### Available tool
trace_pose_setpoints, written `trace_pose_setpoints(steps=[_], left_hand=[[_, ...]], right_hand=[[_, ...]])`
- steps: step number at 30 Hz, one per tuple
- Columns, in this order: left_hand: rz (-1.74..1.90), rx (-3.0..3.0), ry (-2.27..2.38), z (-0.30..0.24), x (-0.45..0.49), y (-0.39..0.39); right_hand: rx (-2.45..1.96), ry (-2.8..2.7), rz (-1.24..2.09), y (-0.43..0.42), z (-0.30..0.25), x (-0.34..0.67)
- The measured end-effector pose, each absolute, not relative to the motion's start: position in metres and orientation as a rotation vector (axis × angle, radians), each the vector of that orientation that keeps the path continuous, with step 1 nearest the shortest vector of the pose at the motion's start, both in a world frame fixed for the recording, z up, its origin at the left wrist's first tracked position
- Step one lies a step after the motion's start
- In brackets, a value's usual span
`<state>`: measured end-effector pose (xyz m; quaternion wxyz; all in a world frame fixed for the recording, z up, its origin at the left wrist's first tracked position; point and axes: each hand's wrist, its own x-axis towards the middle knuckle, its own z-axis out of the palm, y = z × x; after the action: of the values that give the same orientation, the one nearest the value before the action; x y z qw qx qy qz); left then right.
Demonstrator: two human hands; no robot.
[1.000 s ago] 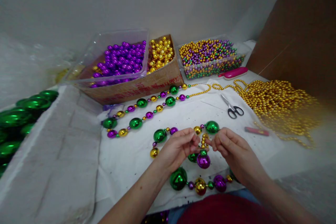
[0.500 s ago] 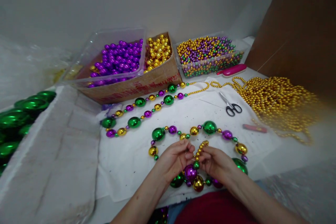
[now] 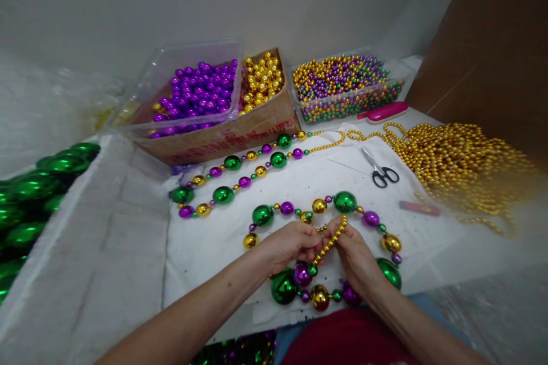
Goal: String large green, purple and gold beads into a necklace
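Observation:
A bead necklace of large green, purple and gold balls (image 3: 345,202) lies in a loop around my hands. Its short run of small gold beads (image 3: 330,245) is lifted between them. My right hand (image 3: 353,245) is closed, pinching these gold beads near their upper end. Close against it on the left, my left hand (image 3: 293,246) is closed too, its fingertips pressed together at the strand; exactly what they pinch is partly hidden. Below the hands rest a purple ball (image 3: 303,274) and a big green ball (image 3: 284,286) of the same necklace.
Behind lies another necklace (image 3: 223,195) on the white cloth (image 3: 205,262). Scissors (image 3: 381,171), a red stick-like piece (image 3: 419,208) and a heap of gold bead chain (image 3: 462,159) are at right. Bead bins (image 3: 351,100) and a cardboard box (image 3: 222,141) line the back.
My hands have come closer together, and the gold bead strand now slants up to the right between them. The purple ball below has shifted slightly left. The view has moved a little.

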<state>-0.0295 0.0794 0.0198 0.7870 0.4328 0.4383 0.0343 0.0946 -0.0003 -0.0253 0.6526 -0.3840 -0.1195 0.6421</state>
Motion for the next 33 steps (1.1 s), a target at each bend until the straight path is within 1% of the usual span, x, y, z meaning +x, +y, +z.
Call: trace_pose_setpoints(steps=[4, 12, 15, 18, 20, 21, 23, 25, 28, 30, 31, 33], left_hand=[[-0.020, 1.032, 0.884, 0.024, -0.028, 0.089], [-0.098, 1.243, 0.725, 0.027, -0.030, 0.095], [-0.056, 1.396, 0.699, 0.030, -0.028, 0.095], [0.081, 1.667, 0.716, 0.036, -0.027, 0.095], [0.188, 1.832, 0.740, 0.041, -0.029, 0.097], [0.238, 1.876, 0.754, 0.044, -0.031, 0.099], [0.338, 1.874, 0.787, 0.051, -0.033, 0.104], [0.450, 1.801, 0.818, 0.061, -0.036, 0.110], [0.639, 1.653, 0.791, 0.082, -0.037, 0.117], [0.761, 1.540, 0.723, 0.101, -0.038, 0.116], [0.817, 1.478, 0.688, 0.112, -0.038, 0.114], [0.915, 1.360, 0.644, 0.133, -0.039, 0.108]], right_hand=[[-0.864, -0.236, 1.456, -0.003, -0.025, 0.097], [-0.807, -0.198, 1.500, 0.000, -0.022, 0.102], [-0.836, -0.234, 1.493, -0.002, -0.025, 0.105], [-0.921, -0.313, 1.476, -0.005, -0.030, 0.112], [-1.122, -0.578, 1.325, -0.003, -0.033, 0.124], [-1.256, -0.780, 1.164, 0.000, -0.032, 0.133], [-1.466, -1.223, 0.724, 0.012, -0.026, 0.154], [-1.506, -1.567, 0.329, 0.030, -0.007, 0.176], [-1.402, -1.883, -0.034, 0.063, 0.043, 0.200], [-1.286, -1.942, -0.150, 0.082, 0.085, 0.201], [-1.210, -1.937, -0.138, 0.090, 0.105, 0.196], [-1.055, -1.856, 0.032, 0.104, 0.141, 0.181]])
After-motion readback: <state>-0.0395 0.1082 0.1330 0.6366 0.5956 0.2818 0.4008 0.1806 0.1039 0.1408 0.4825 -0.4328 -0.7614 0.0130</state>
